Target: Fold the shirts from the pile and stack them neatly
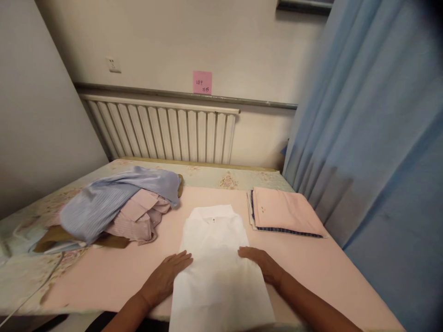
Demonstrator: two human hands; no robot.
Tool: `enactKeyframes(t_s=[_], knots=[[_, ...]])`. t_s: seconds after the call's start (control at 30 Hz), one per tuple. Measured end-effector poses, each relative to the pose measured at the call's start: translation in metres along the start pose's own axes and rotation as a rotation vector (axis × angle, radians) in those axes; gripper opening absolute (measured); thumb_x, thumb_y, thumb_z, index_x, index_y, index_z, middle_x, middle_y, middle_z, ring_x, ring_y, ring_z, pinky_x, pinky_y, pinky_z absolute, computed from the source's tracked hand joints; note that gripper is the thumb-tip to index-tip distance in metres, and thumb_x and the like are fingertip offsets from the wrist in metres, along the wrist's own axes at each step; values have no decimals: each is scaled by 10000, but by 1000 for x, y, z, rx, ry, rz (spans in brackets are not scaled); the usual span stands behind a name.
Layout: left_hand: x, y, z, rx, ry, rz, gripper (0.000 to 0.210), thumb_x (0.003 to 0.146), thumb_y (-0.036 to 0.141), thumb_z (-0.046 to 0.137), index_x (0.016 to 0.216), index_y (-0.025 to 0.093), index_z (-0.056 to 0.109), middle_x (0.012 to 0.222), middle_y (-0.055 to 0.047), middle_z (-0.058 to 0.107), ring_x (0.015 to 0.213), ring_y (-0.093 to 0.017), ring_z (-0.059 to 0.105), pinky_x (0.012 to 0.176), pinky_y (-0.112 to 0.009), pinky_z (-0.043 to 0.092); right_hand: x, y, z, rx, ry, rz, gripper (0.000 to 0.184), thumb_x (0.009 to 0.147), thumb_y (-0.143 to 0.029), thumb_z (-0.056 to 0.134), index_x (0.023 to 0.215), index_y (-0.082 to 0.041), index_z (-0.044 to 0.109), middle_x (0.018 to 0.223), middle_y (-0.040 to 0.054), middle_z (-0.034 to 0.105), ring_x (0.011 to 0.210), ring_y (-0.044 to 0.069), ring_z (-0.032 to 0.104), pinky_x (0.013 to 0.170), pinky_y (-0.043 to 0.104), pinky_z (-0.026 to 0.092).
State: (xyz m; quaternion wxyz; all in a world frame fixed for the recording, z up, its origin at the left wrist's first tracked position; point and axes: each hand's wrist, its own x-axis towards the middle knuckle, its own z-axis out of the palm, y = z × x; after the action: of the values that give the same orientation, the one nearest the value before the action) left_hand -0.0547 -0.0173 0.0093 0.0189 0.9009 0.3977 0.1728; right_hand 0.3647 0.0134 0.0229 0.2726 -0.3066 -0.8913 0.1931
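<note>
A white collared shirt [218, 267] lies front up in a long, narrow folded shape, its collar at the far end and its lower end hanging toward me past the table's front edge. Against the shirt's left edge rests my left hand [169, 272], fingers stretched out, the tips on the fabric. My right hand [263, 263] lies along the opposite edge, fingers extended onto the cloth. Both hands are open and grip nothing. Beneath the shirt is a pink cloth [138, 272] spread over the table.
Left of the shirt sits a loose pile with a blue striped garment [107, 198] and a pink striped shirt [141, 216]. A neat folded stack [287, 210] lies to the right. A radiator [166, 129] stands behind the table; a blue curtain [367, 138] hangs at the right.
</note>
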Motion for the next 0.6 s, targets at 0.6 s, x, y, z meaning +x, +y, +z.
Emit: enactKeyframes(t_s=[0.6], knots=[[-18,70,-21,-835,-81,-512,344,892,440,417,1010,267,690,1058,-9,712,987,-212,645,892,-327,507,-30,-95,-23,633,-37,574,224,804,-368,594,839,-205,742,910,36,731,896,255,666,824,357,514]])
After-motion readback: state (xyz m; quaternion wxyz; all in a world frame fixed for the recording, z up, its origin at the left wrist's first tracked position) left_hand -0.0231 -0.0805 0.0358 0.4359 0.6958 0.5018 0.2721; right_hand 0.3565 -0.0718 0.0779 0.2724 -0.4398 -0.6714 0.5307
